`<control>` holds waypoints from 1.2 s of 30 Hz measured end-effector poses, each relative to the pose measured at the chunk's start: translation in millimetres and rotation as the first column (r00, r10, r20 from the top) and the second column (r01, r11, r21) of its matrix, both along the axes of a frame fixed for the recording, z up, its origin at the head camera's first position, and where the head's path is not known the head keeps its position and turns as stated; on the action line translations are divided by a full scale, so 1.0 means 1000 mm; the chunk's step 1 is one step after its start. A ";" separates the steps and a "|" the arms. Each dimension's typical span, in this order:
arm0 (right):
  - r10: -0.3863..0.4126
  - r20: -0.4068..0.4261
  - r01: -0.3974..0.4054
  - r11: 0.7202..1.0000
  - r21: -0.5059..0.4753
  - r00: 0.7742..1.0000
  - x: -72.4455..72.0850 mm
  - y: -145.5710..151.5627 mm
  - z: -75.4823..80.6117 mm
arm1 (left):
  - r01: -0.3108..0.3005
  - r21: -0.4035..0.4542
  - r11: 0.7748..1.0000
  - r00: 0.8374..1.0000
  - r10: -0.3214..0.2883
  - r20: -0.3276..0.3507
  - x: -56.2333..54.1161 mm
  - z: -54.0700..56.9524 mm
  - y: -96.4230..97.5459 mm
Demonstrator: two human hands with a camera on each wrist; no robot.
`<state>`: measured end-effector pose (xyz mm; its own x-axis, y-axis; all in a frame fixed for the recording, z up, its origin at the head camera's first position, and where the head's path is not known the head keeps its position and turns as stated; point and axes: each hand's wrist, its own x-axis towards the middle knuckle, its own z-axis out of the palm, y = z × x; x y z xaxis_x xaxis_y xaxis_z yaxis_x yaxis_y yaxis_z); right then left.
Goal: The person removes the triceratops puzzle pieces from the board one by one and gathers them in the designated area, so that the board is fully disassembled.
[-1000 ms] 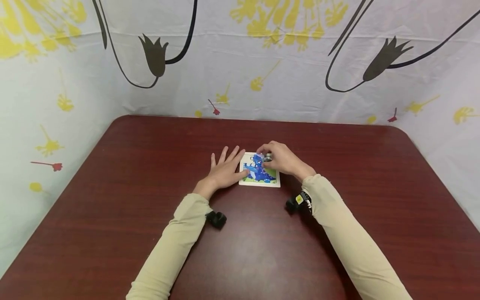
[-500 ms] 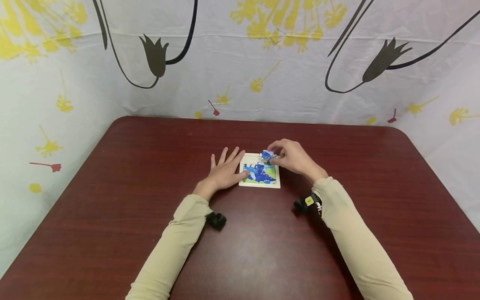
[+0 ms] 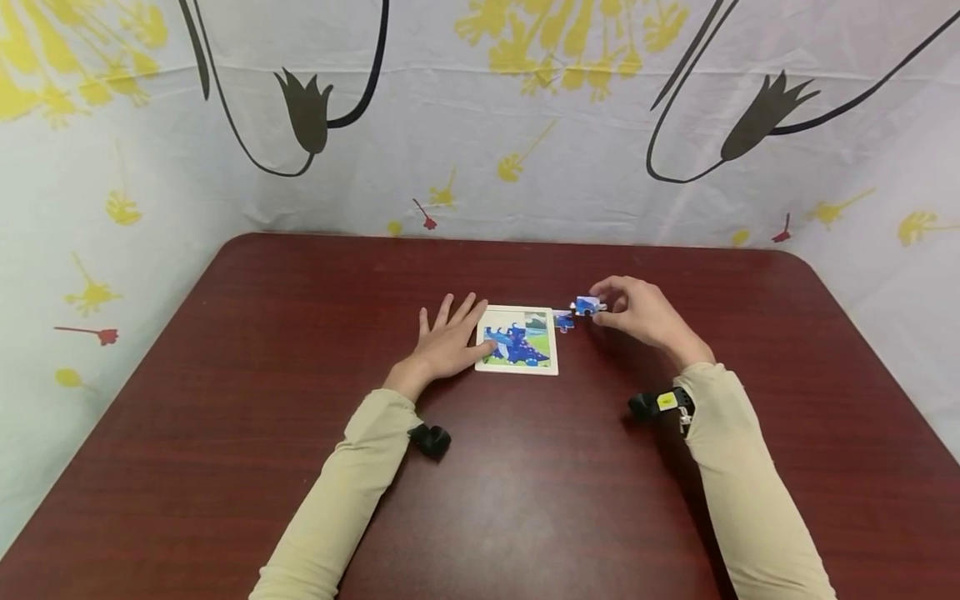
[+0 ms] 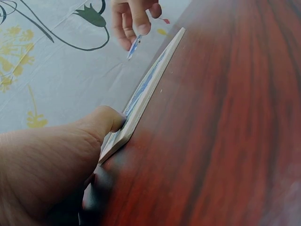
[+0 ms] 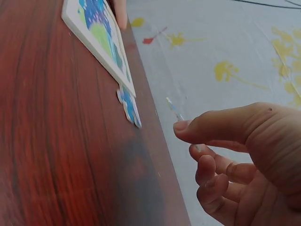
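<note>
The square white-framed puzzle board (image 3: 517, 372) lies on the reddish-brown wood-grain table (image 3: 495, 500), with the bare left hand (image 3: 442, 343) across the board's left edge. A loose blue jigsaw piece (image 3: 563, 321) lies just beside the board's far right corner; right of it, the bare right hand (image 3: 641, 312) holds a blue-and-white jigsaw piece (image 3: 586, 306). A white patterned fabric backdrop (image 3: 600, 200) hangs behind the table.

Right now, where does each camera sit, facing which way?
Head: worn on the head, facing forward and down at the puzzle board; left hand, right hand and sleeves show.
Left wrist: on that wrist, facing along the board; left hand near, right hand beyond.
Right wrist: on that wrist, facing toward the board; right hand near, left hand beyond.
Wrist views share the held piece.
</note>
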<state>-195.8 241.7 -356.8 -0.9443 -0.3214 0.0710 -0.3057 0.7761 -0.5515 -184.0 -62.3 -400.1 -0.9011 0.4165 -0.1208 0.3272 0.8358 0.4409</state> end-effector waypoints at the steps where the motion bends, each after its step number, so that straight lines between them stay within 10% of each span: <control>1: -0.003 0.000 0.003 1.000 0.001 1.000 0.000 0.002 0.000 | 0.001 -0.001 1.000 1.000 -0.001 0.001 0.000 0.000 0.000; 36: -0.006 0.160 0.014 0.999 -0.052 0.987 -0.011 0.016 -0.023 | 0.001 -0.009 1.000 1.000 -0.001 -0.008 -0.001 0.001 0.001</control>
<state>-206.8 257.9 -379.5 -0.9480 -0.3117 -0.0645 -0.2025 0.7469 -0.6333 -184.7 -61.1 -399.2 -0.9016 0.4161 -0.1179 0.3312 0.8396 0.4306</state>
